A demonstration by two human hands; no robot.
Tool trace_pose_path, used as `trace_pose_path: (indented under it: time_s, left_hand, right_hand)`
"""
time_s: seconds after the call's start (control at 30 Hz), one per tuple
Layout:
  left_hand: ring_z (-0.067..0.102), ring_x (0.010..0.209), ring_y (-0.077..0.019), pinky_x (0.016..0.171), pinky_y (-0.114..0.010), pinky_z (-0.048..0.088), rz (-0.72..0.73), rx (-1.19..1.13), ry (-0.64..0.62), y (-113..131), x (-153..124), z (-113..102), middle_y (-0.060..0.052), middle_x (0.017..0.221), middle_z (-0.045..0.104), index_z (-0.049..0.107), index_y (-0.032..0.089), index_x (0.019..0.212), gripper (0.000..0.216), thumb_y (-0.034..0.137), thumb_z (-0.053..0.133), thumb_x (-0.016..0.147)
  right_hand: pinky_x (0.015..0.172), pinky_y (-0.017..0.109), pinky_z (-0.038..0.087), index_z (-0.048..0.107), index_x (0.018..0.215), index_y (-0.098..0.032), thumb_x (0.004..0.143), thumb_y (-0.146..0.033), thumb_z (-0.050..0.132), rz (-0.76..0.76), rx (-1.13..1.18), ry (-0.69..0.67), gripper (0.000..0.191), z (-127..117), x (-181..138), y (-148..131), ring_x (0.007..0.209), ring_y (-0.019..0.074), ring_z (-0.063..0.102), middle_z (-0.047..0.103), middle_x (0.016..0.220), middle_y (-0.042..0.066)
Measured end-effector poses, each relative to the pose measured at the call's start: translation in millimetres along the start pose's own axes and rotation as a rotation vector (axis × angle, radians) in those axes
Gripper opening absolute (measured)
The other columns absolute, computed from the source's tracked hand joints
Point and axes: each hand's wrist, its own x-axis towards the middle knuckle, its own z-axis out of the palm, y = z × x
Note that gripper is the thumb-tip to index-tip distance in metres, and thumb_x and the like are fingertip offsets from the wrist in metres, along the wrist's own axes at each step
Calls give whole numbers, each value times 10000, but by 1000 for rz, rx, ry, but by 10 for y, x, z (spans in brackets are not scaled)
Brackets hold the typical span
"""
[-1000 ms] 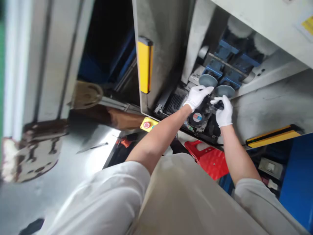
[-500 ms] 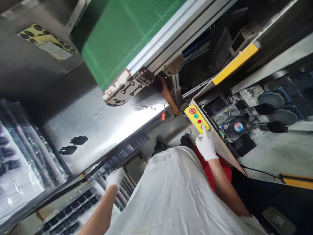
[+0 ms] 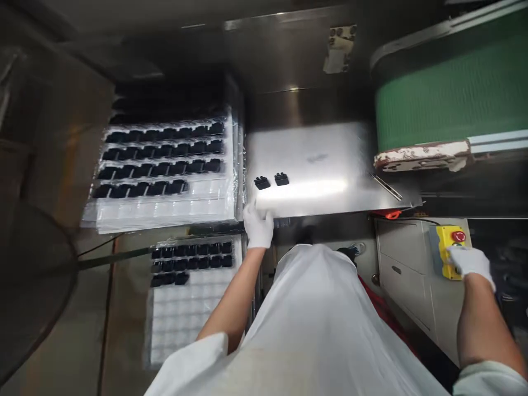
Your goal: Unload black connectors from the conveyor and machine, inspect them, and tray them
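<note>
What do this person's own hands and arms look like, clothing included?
The left hand and right hand both wear white gloves that end around the wrist. Both forearms are bare, with loose whitish sleeves above them. Blur hides any fine markings.

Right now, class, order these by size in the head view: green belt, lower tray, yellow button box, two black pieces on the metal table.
1. Green belt
2. Lower tray
3. Yellow button box, partly behind the right hand
4. Left black piece, right black piece: too alike to rank
</note>
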Motion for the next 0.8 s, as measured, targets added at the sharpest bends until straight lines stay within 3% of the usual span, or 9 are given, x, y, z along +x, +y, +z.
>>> trace_pose_path:
  time_s: [0.1,0.2,0.3,0.37,0.47,0.6,0.67,0.73,0.8]
  left_hand:
    - [349,1521,-359,1301,-473,254,136,-40,41,95,686,-22,-239,1582,418,442,81,1508,753,235,737,833]
    - [483,1401,-385,1247,-513,332,113,-143,-116,154,1163,26,-207,1377,610,638,123,1232,537,220,804,730]
    - [593,1242,-360,1181,-511,407,61,-253,-183,147,1306,70,-147,1111,699,656,159,983,339,207,814,687]
    - [598,1218,-327,1182,-506,403,-8,-348,-164,129,1186,52,-119,1113,682,625,170,1010,395,201,818,667]
    - [609,1163,-268,1115,-469,475,-183,-588,-196,119,728,-46,-81,1127,650,578,187,1065,492,214,820,637]
    - [651,820,-175,737,-312,583,-408,-872,-522,132,-83,-237,-45,885,642,591,164,880,384,300,827,610]
    - [621,726,-132,641,-248,546,-512,-954,-618,163,-410,-324,-34,833,636,615,146,849,423,294,874,548]
    - [624,733,-116,647,-220,541,-604,-1021,-662,211,-624,-386,-36,854,655,657,132,876,470,249,924,509]
    - [649,785,-116,712,-210,558,-671,-1097,-708,253,-731,-421,-37,893,677,695,125,905,479,200,959,512]
  right_hand:
    - [755,383,516,779,1103,-114,870,-182,577,14,117,-213,315,443,-646,-371,879,273,755,768,1039,244]
    - [743,296,550,779,995,-142,862,-225,668,-11,265,-480,193,1239,-1372,-572,767,204,748,798,897,101]
    - [758,291,571,750,916,-154,894,-322,729,35,377,-580,170,1833,-1818,-553,764,180,719,778,817,45]
    - [761,310,589,720,957,-148,958,-399,698,105,443,-578,252,1984,-1899,-444,756,151,698,757,861,29]
    - [707,302,595,687,1012,-135,1002,-415,658,235,525,-519,282,1981,-1747,-252,721,124,668,713,887,19]
    - [683,283,585,646,1176,-143,989,-336,666,297,618,-346,269,1956,-1193,-193,718,122,663,706,935,22]
    - [716,272,582,575,1329,-196,947,-284,678,244,639,-266,405,1999,-818,-311,748,117,681,723,1008,22]
    - [754,266,577,488,1434,-274,918,-260,643,129,636,-210,538,2076,-411,-531,801,111,697,733,1105,18]
    - [752,268,563,508,1420,-272,942,-249,521,-55,611,-171,478,2178,-18,-823,817,111,698,740,1139,40]
